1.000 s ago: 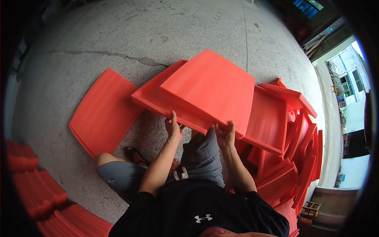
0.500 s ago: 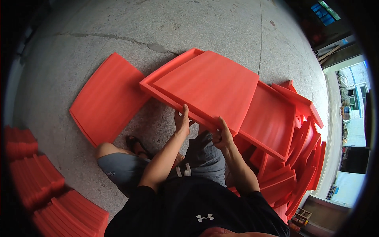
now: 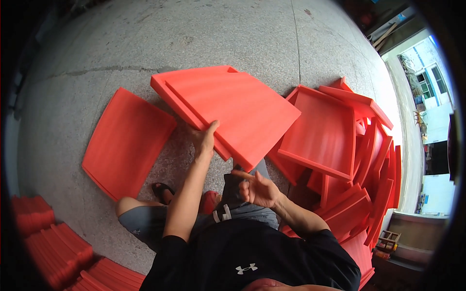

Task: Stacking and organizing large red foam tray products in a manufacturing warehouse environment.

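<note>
Two red foam panels [image 3: 233,109], one laid over the other and slightly offset, hang tilted above the floor in front of me. My left hand [image 3: 205,140] grips their near left edge, thumb on top and fingers hidden beneath. Just below their near right corner is my right hand [image 3: 262,190], apart from the panels, palm turned up, index finger stretched and the others partly curled, nothing in it. A single red foam panel [image 3: 128,143] lies to the left by my knee. On the right, a shallow red foam tray [image 3: 320,131] with raised edges tops the heap.
A jumbled heap of red foam pieces [image 3: 349,208] spreads along my right side. Neat stacks of similar pieces [image 3: 58,250] stand at the lower left. The concrete floor [image 3: 218,39] has a long crack. A bright doorway [image 3: 432,116] lies at far right.
The two panels have swung left, away from the tray on the heap, in my left hand. My right hand has let go of them and dropped slightly nearer to me.
</note>
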### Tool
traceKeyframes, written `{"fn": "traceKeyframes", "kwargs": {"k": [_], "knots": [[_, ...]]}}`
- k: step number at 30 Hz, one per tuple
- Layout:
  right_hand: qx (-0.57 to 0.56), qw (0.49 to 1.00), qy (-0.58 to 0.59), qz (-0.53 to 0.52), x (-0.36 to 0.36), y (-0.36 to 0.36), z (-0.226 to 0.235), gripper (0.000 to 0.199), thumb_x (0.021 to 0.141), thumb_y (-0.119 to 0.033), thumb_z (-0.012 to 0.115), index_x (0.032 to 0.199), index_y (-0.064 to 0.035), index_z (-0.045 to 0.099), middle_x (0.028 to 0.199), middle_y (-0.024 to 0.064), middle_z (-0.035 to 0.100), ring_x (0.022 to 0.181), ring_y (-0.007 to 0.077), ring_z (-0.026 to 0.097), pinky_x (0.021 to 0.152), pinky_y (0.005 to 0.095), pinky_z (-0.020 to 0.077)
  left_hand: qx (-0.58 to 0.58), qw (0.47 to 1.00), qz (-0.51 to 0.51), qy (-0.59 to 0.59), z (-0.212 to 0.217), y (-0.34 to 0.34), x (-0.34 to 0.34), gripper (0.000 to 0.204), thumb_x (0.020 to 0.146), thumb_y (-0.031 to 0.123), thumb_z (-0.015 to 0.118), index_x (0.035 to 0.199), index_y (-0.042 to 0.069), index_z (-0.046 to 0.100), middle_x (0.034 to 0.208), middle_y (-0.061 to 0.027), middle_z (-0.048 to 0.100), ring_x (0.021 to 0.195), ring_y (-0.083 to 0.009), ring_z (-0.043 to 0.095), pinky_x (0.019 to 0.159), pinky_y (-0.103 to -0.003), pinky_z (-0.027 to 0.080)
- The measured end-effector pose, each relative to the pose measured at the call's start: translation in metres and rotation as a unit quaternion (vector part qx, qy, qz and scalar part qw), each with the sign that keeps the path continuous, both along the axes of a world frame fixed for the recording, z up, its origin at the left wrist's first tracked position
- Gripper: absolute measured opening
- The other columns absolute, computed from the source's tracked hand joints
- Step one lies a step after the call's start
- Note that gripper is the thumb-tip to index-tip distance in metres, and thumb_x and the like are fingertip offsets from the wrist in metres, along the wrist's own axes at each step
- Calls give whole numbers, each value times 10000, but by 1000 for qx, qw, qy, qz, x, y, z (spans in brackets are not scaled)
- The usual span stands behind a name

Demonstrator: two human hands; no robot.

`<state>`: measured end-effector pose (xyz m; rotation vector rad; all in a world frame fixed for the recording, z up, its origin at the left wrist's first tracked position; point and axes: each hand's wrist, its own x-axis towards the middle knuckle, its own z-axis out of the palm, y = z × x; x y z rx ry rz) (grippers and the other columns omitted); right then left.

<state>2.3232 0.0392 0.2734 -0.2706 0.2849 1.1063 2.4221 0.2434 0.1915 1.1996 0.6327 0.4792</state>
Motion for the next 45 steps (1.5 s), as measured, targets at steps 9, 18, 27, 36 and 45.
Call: {"fn": "traceKeyframes", "kwargs": {"k": [9, 18, 27, 36, 45], "knots": [[-636, 484, -588, -122, 116, -172, -26, 1113, 621, -342, 834, 1430, -28, 138, 1445, 195, 248, 1289, 273, 357, 1012, 393, 362, 57, 967, -228, -99, 82, 140, -52, 764, 688, 165, 707, 1341, 57, 326, 1239, -98, 464, 1124, -237, 468, 935, -384, 411], [-372, 682, -581, -241, 246, -200, -17, 1176, 655, -301, 826, 1455, -89, -10, 1490, 155, 153, 1266, 200, 368, 957, 343, 408, 308, 901, -279, -126, 160, 235, -149, 808, 613, 294, 757, 1280, 35, 381, 1207, -93, 469, 1094, -246, 480, 923, -393, 394], [-186, 714, -620, -265, 186, -102, 71, 759, 673, -220, 815, 1278, 1, 414, 1201, 83, 538, 1112, 185, 510, 920, 330, 433, 407, 887, -200, -85, 237, 235, -270, 732, 613, 212, 774, 1229, 29, 423, 1112, -84, 534, 1020, -237, 535, 900, -388, 418], [-214, 737, -602, -220, 162, -110, 50, 816, 678, -232, 812, 1316, 5, 361, 1255, 95, 500, 1154, 202, 476, 975, 352, 384, 402, 897, -112, -147, 163, 240, -275, 791, 700, 361, 753, 1301, 19, 368, 1262, -108, 436, 1143, -239, 447, 974, -392, 345], [-148, 577, -729, -336, 169, -115, 186, 1223, 577, -436, 843, 1451, -52, 79, 1421, 126, 304, 1307, 241, 307, 1053, 390, 285, 379, 908, -120, -135, 182, 251, -262, 869, 709, 498, 721, 1306, -18, 358, 1278, -128, 436, 1169, -252, 429, 987, -384, 330]]}}
